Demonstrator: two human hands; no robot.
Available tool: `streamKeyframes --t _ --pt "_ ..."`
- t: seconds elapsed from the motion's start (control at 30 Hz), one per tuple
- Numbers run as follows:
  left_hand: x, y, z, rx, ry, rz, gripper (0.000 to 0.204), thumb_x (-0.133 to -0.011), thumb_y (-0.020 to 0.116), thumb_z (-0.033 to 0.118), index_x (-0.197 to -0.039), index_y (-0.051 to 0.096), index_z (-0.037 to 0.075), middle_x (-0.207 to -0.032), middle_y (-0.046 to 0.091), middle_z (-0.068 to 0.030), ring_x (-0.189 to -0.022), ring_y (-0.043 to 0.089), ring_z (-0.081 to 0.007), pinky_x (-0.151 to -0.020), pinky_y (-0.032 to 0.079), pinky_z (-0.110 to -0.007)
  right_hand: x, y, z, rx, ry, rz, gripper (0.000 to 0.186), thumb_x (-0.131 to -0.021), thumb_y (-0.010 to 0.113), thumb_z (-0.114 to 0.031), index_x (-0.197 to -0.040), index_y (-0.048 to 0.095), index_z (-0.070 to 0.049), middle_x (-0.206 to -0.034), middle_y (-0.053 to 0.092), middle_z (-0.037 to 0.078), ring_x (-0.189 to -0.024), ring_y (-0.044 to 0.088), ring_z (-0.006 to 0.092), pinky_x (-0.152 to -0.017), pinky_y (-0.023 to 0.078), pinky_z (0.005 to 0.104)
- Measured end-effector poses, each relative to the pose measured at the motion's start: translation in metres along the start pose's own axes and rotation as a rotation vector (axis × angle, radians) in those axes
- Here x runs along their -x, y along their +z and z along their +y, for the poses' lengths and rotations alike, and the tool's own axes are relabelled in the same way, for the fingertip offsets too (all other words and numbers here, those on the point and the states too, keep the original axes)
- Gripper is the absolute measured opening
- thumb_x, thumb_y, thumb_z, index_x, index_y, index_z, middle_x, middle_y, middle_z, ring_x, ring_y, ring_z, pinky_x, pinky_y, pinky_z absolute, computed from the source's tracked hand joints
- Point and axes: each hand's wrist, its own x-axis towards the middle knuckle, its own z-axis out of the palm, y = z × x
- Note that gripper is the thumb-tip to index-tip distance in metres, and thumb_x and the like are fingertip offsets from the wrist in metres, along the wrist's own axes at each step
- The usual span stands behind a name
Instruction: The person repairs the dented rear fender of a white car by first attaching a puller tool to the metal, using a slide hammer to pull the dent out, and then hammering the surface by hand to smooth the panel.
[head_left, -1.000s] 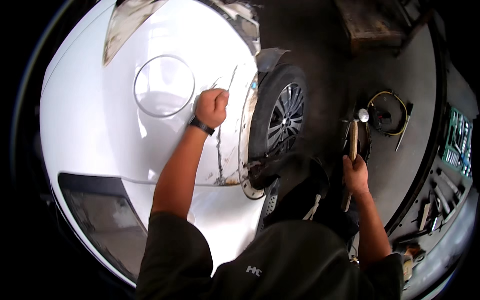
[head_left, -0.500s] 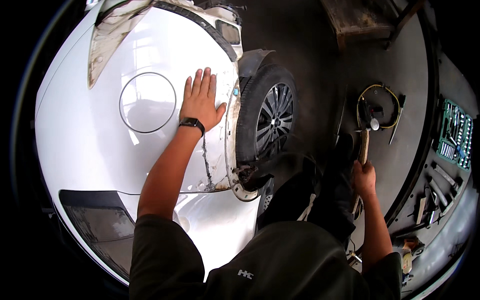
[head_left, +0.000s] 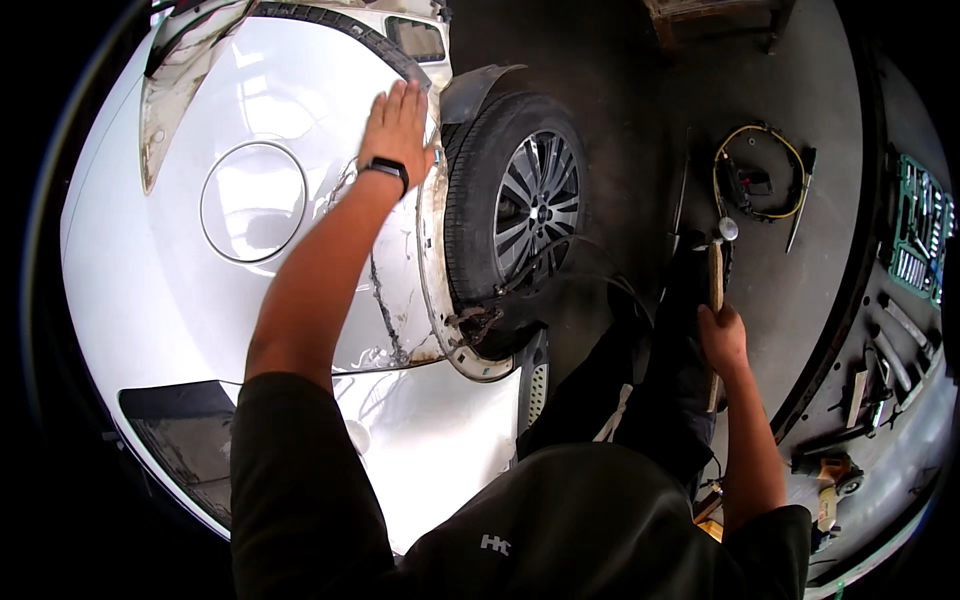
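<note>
My left hand [head_left: 397, 130], a dark band on its wrist, lies flat with fingers stretched out on the white car body panel [head_left: 300, 90], close to the edge above the wheel arch. Below the hand the panel is scuffed, with a dark jagged crack and worn paint. The round fuel flap [head_left: 254, 202] sits to the left of my forearm. Low at my right side, my right hand [head_left: 723, 340] is wrapped round the wooden handle of a hammer [head_left: 716, 275], whose rounded metal head points away from me.
Right of the panel stands the car's wheel [head_left: 535, 195] with a dark tyre. On the floor lie a yellow looped hose [head_left: 768, 130] and a thin rod [head_left: 800, 205]. A green socket set [head_left: 918, 230] and several hand tools [head_left: 885, 365] lie at far right.
My left hand has slid forward along the panel, nearer the edge over the wheel arch. The view has shifted slightly. My right hand keeps its grip on the hammer.
</note>
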Motion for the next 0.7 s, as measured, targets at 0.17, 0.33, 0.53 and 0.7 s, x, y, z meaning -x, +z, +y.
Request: streamKeyframes --t 0.17,0.33,0.53,0.7 --pt "0.072 0.008 0.024 0.007 0.086 -0.048 0.093 -0.101 0.048 0.057 -0.168 0.021 -0.002 -0.178 0.011 -0.0188 -0.166 0.004 -0.033 -0.134 0.0 -0.047 0.001 -0.023 0.031 -0.135 0.101 -0.067 0.039 -0.099 0.068 -0.032 -0.095 0.062 0.006 -0.076 0.067 0.02 -0.066 0.069 0.0345 -0.063 0.054 0.0457" --pt "0.122 0.02 0.038 0.098 0.092 -0.09 0.095 -0.1 0.053 0.054 -0.167 0.021 -0.004 -0.178 0.008 -0.0218 -0.166 0.003 -0.0347 -0.134 0.0 -0.047 -0.009 -0.041 0.049 -0.131 0.199 -0.094 0.037 -0.101 0.064 -0.03 -0.096 0.062 0.006 -0.068 0.064 0.014 -0.05 0.065 0.0264 -0.048 0.055 0.0423" --pt "0.159 0.016 0.051 0.093 0.094 -0.172 0.096 -0.1 0.053 0.055 -0.167 0.019 -0.005 -0.178 0.005 -0.024 -0.166 -0.002 -0.0365 -0.133 -0.002 -0.049 -0.023 -0.043 0.085 0.035 0.224 -0.143 0.041 -0.097 0.063 -0.032 -0.103 0.067 0.008 -0.081 0.07 0.025 -0.07 0.072 0.0392 -0.067 0.059 0.0488" --pt "0.157 0.016 0.057 0.075 0.062 -0.174 0.095 -0.101 0.051 0.056 -0.167 0.02 -0.006 -0.178 0.005 -0.023 -0.166 -0.003 -0.0359 -0.133 -0.002 -0.05 -0.042 -0.012 0.206 0.554 -0.233 -0.139 0.025 -0.089 0.068 -0.022 -0.093 0.077 0.001 -0.086 0.077 0.022 -0.079 0.077 0.0382 -0.075 0.063 0.0456"
